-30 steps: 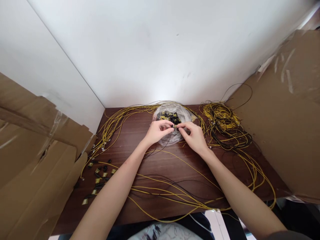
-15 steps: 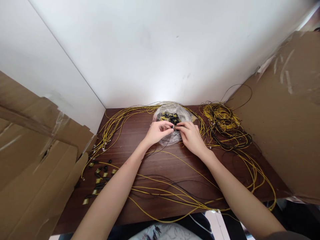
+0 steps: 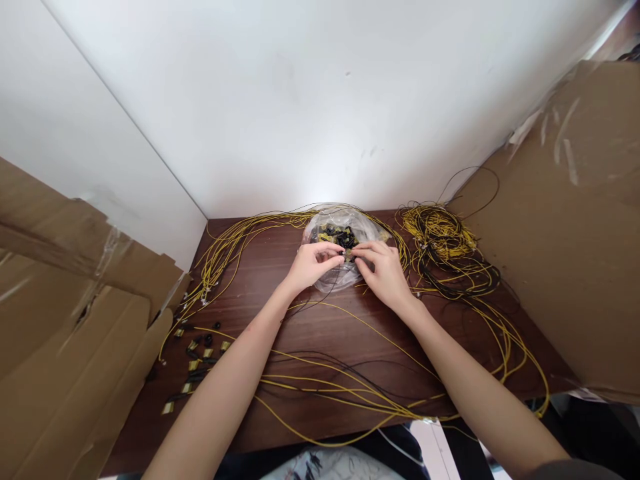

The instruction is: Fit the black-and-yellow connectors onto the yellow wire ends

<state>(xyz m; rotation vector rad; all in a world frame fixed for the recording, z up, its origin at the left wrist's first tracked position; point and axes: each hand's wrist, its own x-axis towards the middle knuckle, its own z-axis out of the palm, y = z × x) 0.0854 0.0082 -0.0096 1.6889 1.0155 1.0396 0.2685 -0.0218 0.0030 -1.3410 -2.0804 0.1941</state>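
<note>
My left hand [image 3: 314,265] pinches a small black end piece [image 3: 342,253] between thumb and fingertips. A thin black wire [image 3: 305,307] trails below this hand onto the table. My right hand [image 3: 383,268] is just across from it, with its thumb and forefinger slightly apart and nothing visible between them. Both hands are over the front of a clear plastic bag [image 3: 333,283]. Inside the bag lies a heap of small black and yellow parts [image 3: 345,235], partly covered by my fingers.
Yellow wires [image 3: 225,250] curve along the back and left of the brown table [image 3: 260,287]. A tangled yellow and black wire bundle [image 3: 437,233] lies at right. Several black pieces with yellow tags [image 3: 193,365] sit at left. Cardboard [image 3: 565,233] flanks both sides; a white wall [image 3: 320,100] stands behind.
The fingertips of my two hands, nearly touching before, are now a little farther apart. My right thumb has stretched out from under the forefinger. The view has shifted slightly.
</note>
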